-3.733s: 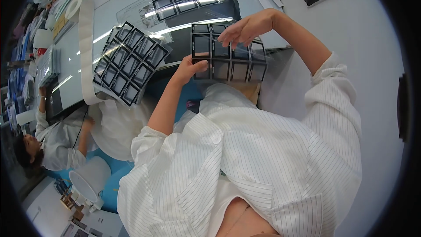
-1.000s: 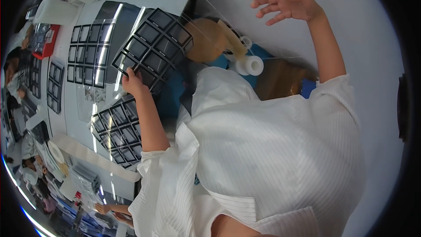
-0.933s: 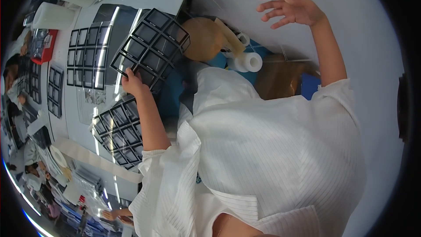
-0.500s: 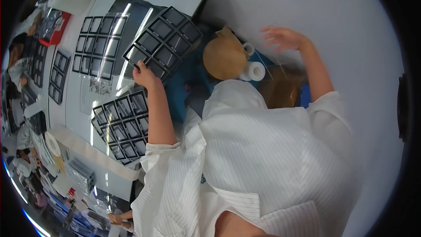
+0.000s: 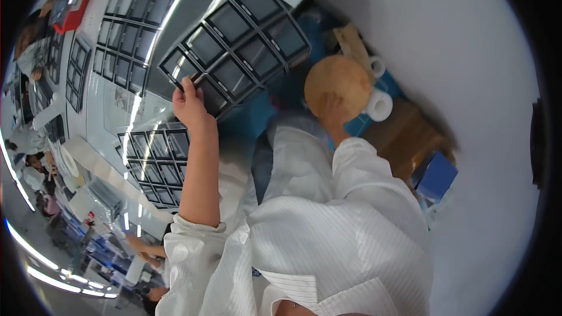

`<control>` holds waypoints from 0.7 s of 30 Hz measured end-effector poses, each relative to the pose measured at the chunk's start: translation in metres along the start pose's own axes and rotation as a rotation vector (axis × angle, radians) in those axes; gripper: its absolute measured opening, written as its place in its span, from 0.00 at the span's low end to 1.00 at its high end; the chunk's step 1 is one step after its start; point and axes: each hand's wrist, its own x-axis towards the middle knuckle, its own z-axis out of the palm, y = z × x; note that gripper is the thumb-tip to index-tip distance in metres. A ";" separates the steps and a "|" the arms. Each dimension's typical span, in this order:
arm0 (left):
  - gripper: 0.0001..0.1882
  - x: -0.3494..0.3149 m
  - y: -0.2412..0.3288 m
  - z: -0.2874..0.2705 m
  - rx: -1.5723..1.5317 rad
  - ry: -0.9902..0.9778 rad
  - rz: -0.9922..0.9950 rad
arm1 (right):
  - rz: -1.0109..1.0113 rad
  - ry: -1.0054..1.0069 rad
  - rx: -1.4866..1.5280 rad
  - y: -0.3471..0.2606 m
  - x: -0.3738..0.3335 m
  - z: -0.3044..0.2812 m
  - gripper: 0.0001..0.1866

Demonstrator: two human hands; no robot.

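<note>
My left hand (image 5: 192, 104) is closed on the near left corner of a black grid frame (image 5: 235, 45) with dark grey square panes. This frame is held at a tilt by the edge of the table. My right hand (image 5: 333, 110) lies on a round tan board (image 5: 339, 76) that looks like a stool seat. Its fingers are slightly blurred but look stretched out over the surface, with nothing in them. Similar grid frames lie on the table: one at the far left (image 5: 130, 35), and a stack (image 5: 157, 161) to the left of my left forearm.
White rolls (image 5: 380, 106) and a brown cardboard box (image 5: 404, 140) stand right of the round board. A blue box (image 5: 436, 177) sits near the pale wall (image 5: 480, 111). At the far left are a red bin (image 5: 76, 10) and other people at work.
My right hand has come down and left from beside the wall onto the round board. My left hand still grips the frame. The whole view has shifted, with my body leaning over.
</note>
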 end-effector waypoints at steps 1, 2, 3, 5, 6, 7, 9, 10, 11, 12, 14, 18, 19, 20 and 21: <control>0.08 0.000 0.001 0.000 -0.004 -0.031 0.036 | 0.074 0.104 -0.013 -0.003 0.002 0.011 0.40; 0.08 -0.004 0.002 0.002 0.017 -0.031 0.052 | 0.082 0.082 -0.001 -0.005 -0.002 0.021 0.40; 0.08 -0.006 -0.001 0.002 0.036 -0.037 0.045 | 0.106 0.130 -0.029 -0.005 -0.005 0.030 0.40; 0.08 -0.004 -0.003 0.000 0.003 0.011 0.099 | 0.106 0.196 -0.059 -0.009 -0.002 0.029 0.41; 0.08 -0.003 -0.002 -0.001 -0.004 0.022 0.105 | 0.062 0.193 -0.013 -0.010 -0.004 0.026 0.35; 0.08 -0.001 0.000 -0.006 -0.018 0.024 0.131 | 0.002 0.198 0.028 -0.014 0.001 0.018 0.30; 0.08 -0.008 -0.005 0.011 -0.114 -0.075 0.117 | 0.128 0.084 -0.119 0.026 -0.004 0.067 0.37; 0.08 -0.009 -0.012 0.018 -0.123 -0.106 0.121 | 0.224 -0.028 -0.239 0.038 -0.003 0.081 0.46; 0.08 -0.001 -0.014 0.005 -0.114 -0.067 0.195 | 0.140 -0.160 -0.196 0.016 0.005 0.042 0.51; 0.08 0.004 -0.011 -0.014 -0.108 0.021 0.225 | 0.030 -0.281 -0.183 -0.007 0.000 -0.010 0.56; 0.09 -0.004 -0.014 0.008 -0.117 -0.007 0.174 | 0.006 -0.248 -0.341 0.040 -0.028 0.015 0.66; 0.09 -0.004 -0.010 0.004 -0.079 0.056 0.168 | -0.041 -0.386 -0.309 0.039 -0.031 -0.036 0.64; 0.09 -0.005 -0.010 0.003 -0.100 0.069 0.167 | -0.048 -0.456 -0.270 0.039 -0.029 -0.047 0.60; 0.09 -0.005 -0.009 0.003 -0.098 0.050 0.163 | -0.052 -0.524 -0.230 0.039 -0.026 -0.060 0.55; 0.09 -0.005 -0.007 0.003 -0.097 0.030 0.161 | -0.053 -0.507 -0.248 0.043 -0.014 -0.069 0.55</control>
